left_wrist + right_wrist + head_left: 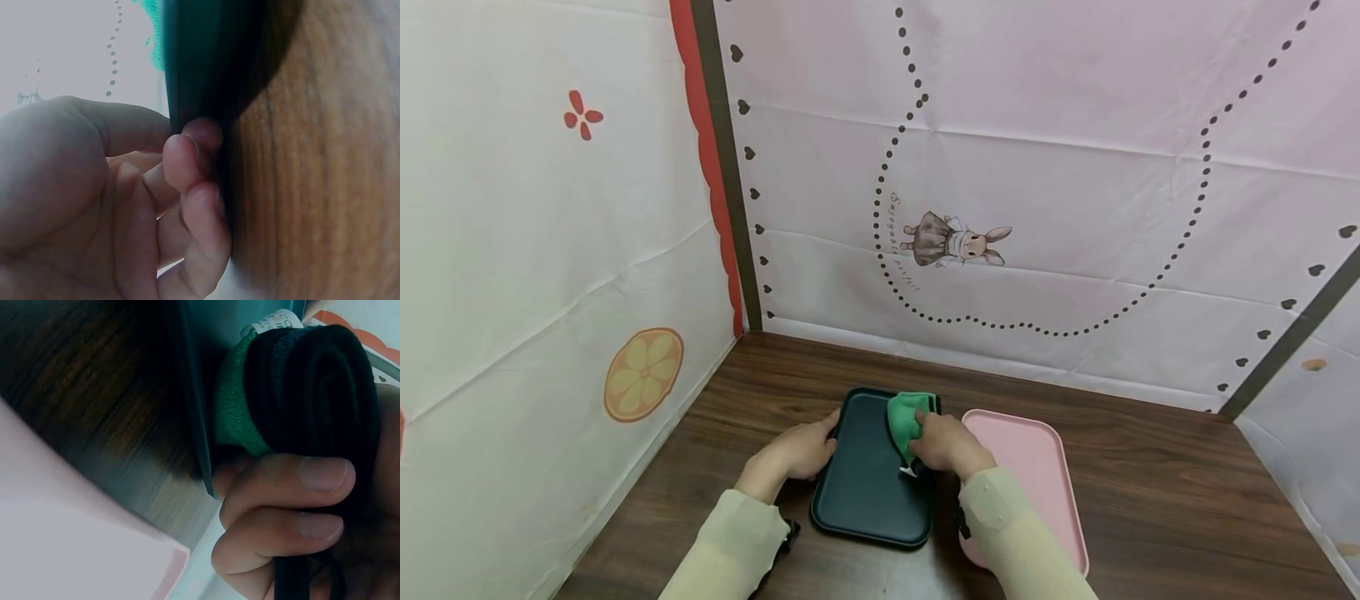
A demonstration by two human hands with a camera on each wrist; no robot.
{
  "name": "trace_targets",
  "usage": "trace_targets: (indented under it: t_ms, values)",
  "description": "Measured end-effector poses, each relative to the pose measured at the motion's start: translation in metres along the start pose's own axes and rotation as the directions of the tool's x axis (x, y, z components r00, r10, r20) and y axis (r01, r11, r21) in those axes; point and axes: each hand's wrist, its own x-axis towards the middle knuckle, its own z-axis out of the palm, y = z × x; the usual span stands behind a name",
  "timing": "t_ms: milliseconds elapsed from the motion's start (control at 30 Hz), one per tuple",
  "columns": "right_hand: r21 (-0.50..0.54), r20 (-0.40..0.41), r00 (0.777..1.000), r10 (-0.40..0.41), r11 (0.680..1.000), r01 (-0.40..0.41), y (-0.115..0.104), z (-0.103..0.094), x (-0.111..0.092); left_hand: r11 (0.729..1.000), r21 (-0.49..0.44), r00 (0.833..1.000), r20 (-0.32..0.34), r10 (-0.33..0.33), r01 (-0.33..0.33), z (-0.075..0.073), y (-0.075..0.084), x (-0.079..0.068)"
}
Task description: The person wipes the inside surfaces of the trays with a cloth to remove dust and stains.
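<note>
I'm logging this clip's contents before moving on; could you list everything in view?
dark tray: 1, dark blue-green, on the table between the forearms
green cloth: 1, green and black, folded, over the dark tray's far right corner
tag: 1, white, on the cloth
pink tray: 1, pink, right of the dark tray
table: 1, brown wood-grain, below everything
printed sheets: white to pale pink, behind and at both sides
sleeves: 2, pale yellow, on both forearms
hands: 2, bare; left hand grips the dark tray's left edge, right hand holds the cloth
</note>
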Motion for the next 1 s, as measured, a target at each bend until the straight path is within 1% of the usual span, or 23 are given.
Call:
trace_targets:
  t_ms: [400,667,1000]
  values:
    - [-0.017,-0.004,0.999,-0.034,0.999,0.034,0.0008,0.0008,0.0007,1.000,0.009,1.000,-0.005,0.002,-0.002,0.0009,-0.0009,0.0006]
    - [0.006,0.003,0.999,-0.038,0.999,0.038,-0.0015,0.0001,0.0003,1.000,0.021,1.000,0.000,0.011,-0.011,0.0002,-0.0020,0.0018]
    - [0.000,0.006,0.999,-0.045,0.999,0.045,-0.0032,0.0024,0.0004,1.000,0.031,1.000,0.002,0.007,-0.007,0.0020,-0.0044,0.0044]
